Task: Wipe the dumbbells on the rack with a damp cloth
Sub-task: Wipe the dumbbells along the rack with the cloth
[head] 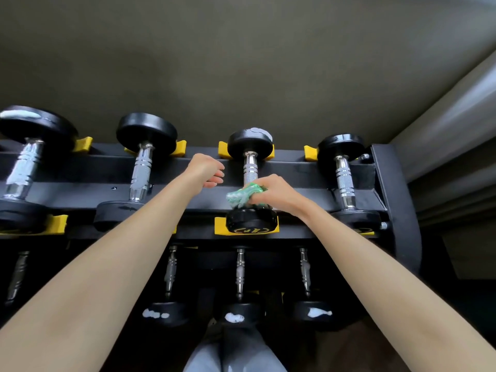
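I see the right hand point(273, 193) bunched round the green cloth point(244, 196), pressing it onto the near end of the chrome handle of the dumbbell point(250, 146), third from the left on the top tier of the rack point(300, 173), just above its near head. The left hand point(208, 170) hangs relaxed, gripping nothing, just beside that handle.

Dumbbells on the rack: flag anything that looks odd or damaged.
White blotches mark the near heads of three lower-row dumbbells, and a pale patch sits on the far head of the dumbbell under the cloth; residue or wear, unclear.
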Demonstrator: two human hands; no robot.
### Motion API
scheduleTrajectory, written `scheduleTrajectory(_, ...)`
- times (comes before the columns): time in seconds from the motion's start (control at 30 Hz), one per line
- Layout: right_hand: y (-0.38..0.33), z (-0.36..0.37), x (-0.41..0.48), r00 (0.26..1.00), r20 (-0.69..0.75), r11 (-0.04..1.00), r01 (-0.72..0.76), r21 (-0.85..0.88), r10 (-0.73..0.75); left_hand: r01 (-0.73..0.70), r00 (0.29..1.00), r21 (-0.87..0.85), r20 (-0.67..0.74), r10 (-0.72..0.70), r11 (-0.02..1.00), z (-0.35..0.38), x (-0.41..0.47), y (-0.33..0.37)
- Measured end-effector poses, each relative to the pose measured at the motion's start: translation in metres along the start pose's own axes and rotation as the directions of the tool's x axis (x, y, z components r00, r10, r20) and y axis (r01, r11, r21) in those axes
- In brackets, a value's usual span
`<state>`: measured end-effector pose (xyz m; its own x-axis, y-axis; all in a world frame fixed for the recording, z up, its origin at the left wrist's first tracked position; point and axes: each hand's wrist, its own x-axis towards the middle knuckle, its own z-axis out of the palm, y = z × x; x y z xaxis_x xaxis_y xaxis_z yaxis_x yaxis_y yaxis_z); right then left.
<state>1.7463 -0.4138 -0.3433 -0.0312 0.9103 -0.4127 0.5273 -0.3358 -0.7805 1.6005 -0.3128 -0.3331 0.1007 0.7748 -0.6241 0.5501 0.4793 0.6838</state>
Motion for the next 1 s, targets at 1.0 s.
scheduleTrajectory(1.0, 0.027, -0.041, 0.009, 0.830, -0.146, 0.125, 0.092, 0.988, 0.538, -0.051, 0.998, -0.073, -0.033, 0.049, 0.996, 0.016, 0.009, 0.018)
